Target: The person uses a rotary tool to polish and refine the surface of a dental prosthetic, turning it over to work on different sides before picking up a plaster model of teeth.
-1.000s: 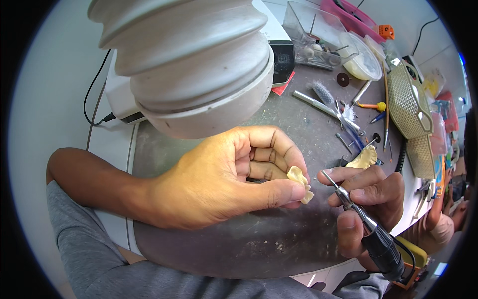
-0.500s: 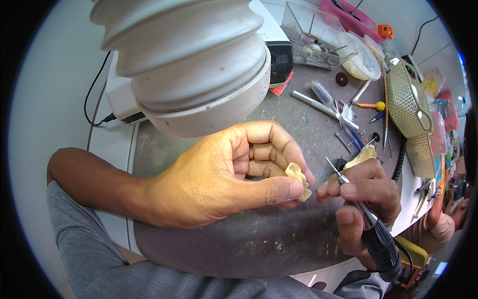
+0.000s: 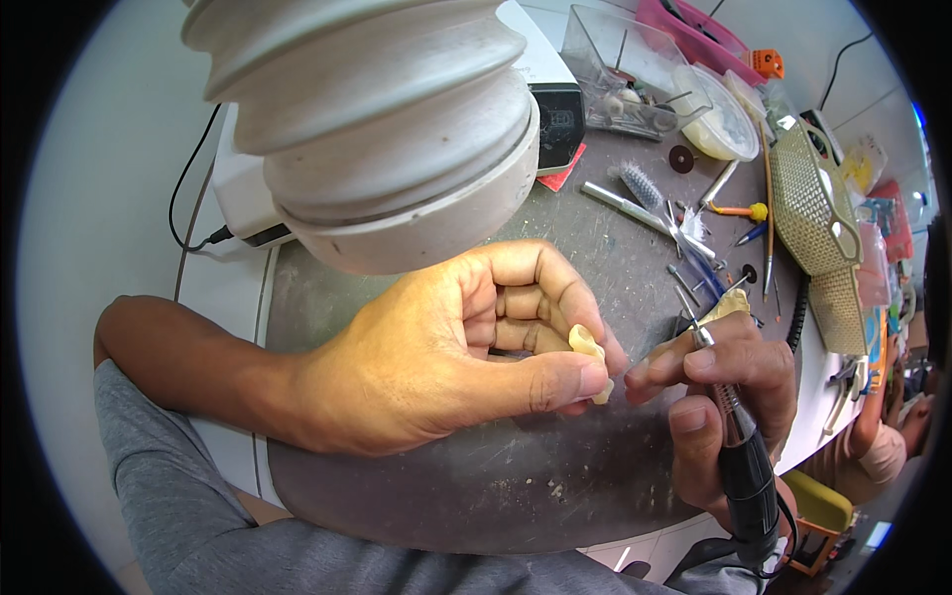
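My left hand (image 3: 426, 357) pinches a small cream-yellow dental bridge (image 3: 587, 344) between thumb and fingertips, above the worktop; its lower part is partly covered by the thumb. Just to the right, my right hand (image 3: 749, 367) grips a rotary handpiece (image 3: 749, 486) with a black body and a metal nose. The thin bur of the handpiece points up and away, apart from the bridge. A cream, plaster-like piece (image 3: 732, 304) shows behind my right fingers, partly hidden by them.
A ribbed white hose with a wide mouth (image 3: 397, 228) hangs over the grey worktop (image 3: 446, 506). Behind lie a brush (image 3: 643, 188), a metal rod (image 3: 635, 210) and a dark disc (image 3: 680, 159). A transparent box (image 3: 620, 99) and beige baskets (image 3: 808, 198) stand farther back. Another person (image 3: 868, 446) sits at right.
The handpiece has tilted more upright, its bur swinging right and away from the bridge. The bridge has turned slightly in my left fingertips.
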